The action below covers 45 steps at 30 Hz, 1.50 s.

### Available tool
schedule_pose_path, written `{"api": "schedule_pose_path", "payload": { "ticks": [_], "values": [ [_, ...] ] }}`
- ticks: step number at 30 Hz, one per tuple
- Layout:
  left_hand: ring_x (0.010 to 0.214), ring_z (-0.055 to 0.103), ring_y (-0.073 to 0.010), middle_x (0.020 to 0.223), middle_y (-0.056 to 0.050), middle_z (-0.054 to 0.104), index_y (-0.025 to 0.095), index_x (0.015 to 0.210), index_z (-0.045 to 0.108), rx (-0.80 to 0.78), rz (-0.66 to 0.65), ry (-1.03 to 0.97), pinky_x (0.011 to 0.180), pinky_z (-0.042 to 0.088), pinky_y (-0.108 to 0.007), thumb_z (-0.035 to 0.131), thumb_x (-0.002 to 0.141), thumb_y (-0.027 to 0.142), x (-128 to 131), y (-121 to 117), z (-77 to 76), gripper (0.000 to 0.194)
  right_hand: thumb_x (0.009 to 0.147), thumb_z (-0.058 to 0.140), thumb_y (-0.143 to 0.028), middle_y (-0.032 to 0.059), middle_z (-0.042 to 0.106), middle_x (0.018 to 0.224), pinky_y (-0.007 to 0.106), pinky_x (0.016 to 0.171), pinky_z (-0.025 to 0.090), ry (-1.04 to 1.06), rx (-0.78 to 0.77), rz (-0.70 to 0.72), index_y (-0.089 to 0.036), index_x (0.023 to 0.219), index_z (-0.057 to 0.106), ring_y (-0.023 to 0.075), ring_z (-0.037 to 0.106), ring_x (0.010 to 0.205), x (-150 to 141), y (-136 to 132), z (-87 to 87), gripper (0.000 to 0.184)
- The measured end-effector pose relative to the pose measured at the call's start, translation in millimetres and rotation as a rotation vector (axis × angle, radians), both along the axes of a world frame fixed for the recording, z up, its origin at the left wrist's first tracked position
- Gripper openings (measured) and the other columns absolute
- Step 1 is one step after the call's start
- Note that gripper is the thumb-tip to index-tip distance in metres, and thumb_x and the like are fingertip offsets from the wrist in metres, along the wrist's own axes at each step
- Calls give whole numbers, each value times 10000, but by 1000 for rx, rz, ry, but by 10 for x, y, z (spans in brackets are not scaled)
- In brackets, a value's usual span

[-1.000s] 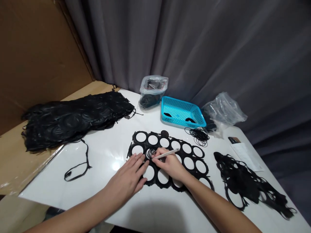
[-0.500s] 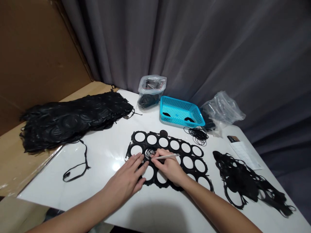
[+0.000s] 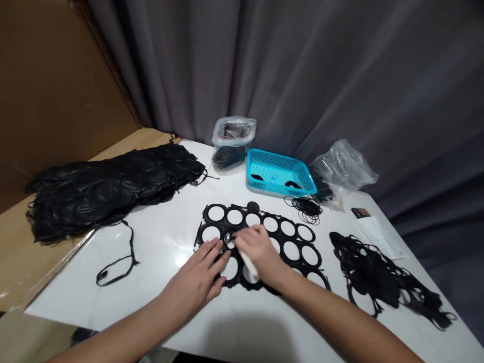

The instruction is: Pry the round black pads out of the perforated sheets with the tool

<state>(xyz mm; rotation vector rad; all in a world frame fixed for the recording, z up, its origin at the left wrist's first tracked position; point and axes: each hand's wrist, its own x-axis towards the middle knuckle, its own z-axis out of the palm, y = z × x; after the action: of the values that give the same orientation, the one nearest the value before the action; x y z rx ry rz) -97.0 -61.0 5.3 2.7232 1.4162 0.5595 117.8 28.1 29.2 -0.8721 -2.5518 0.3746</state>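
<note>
"How is the left hand [image 3: 196, 275]?"
"Released, fingers flat at near-left edge of the holed black sheet [image 3: 280, 239], on the table [image 3: 159, 264]. Gentle pressing should prevent sliding."
"And the right hand [image 3: 260, 249]?"
"Grasping a blurred white tool [image 3: 248, 264] over the sheet; small, light strokes seem safest. Loose black rings [image 3: 308, 205] lie just beyond."

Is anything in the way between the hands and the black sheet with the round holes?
No, nothing I can see. The left hand rests right on the black sheet, and the right hand is over it, holding a blurry white tool. The blue basket sits beyond the sheet, not between.
</note>
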Motion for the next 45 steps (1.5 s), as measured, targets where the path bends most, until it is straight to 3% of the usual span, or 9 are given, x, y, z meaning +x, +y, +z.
{"api": "schedule_pose_path", "payload": {
  "ticks": [4, 6, 8, 12, 17, 24, 30, 37, 45],
  "values": [
    [1418, 417, -309, 1452, -140, 540, 171, 1388, 532, -1, -10, 2, 1139, 400, -489, 498, 975, 261, -25, -3, 9, 424, 895, 465, -157, 93, 659, 798, 403, 820, 357, 85, 91, -474, -215, 782, 547, 270, 577, 815, 278, 624, 128, 152],
    [1405, 433, -313, 1453, -143, 536, 172, 1391, 532, 5, -15, -1, 1128, 413, -493, 503, 974, 251, -44, -3, 32, 425, 901, 482, -206, 78, 670, 801, 372, 780, 380, 181, 52, -579, -222, 767, 529, 256, 587, 779, 438, 793, 166, 143],
    [1384, 456, -326, 1442, -148, 539, 176, 1379, 543, 2, -14, -11, 1102, 440, -505, 512, 966, 243, -49, 5, 66, 420, 901, 511, -250, 59, 689, 821, 341, 744, 402, 270, -92, -565, -228, 751, 518, 238, 606, 764, 543, 772, 178, 151],
    [1346, 493, -318, 1423, -152, 541, 162, 1366, 545, -24, -20, -74, 1093, 451, -505, 485, 957, 197, 47, 70, 136, 415, 870, 590, -286, 22, 718, 844, 313, 746, 430, 318, -454, -461, -231, 725, 505, 219, 640, 810, 554, 360, 170, 177],
    [1417, 418, -313, 1510, -155, 477, 150, 1452, 464, -43, -142, -24, 1141, 401, -478, 581, 934, 259, 286, 212, 69, 542, 873, 604, -289, 3, 705, 855, 294, 726, 442, 337, -660, -372, -226, 744, 514, 190, 627, 798, 451, -71, 133, 170],
    [1466, 337, -321, 1599, -148, 345, 206, 1490, 442, -88, -151, -15, 1171, 339, -484, 665, 904, 290, 305, 228, -75, 633, 882, 598, -257, 11, 704, 899, 305, 787, 446, 375, -671, -379, -221, 774, 543, 196, 633, 870, 433, -176, 59, 126],
    [1487, 291, -317, 1646, -99, 242, 276, 1527, 388, -135, -139, -46, 1180, 312, -507, 643, 911, 274, 295, 189, -100, 666, 884, 611, -188, 0, 695, 909, 330, 858, 398, 284, -559, -359, -225, 789, 577, 199, 599, 920, 412, -224, 77, 108],
    [1487, 289, -321, 1644, -98, 249, 276, 1524, 396, -141, -143, -68, 1187, 297, -510, 646, 900, 251, 312, 191, -102, 673, 902, 622, -162, -8, 700, 908, 334, 846, 368, 234, -448, -336, -224, 779, 567, 195, 590, 908, 393, -261, 52, 149],
    [1486, 283, -339, 1639, -125, 253, 252, 1512, 418, -147, -150, -63, 1184, 292, -519, 668, 876, 241, 318, 193, -99, 683, 915, 613, -174, -14, 703, 909, 344, 871, 357, 222, -442, -340, -222, 787, 560, 197, 606, 922, 376, -300, 42, 147]
  ]
}}
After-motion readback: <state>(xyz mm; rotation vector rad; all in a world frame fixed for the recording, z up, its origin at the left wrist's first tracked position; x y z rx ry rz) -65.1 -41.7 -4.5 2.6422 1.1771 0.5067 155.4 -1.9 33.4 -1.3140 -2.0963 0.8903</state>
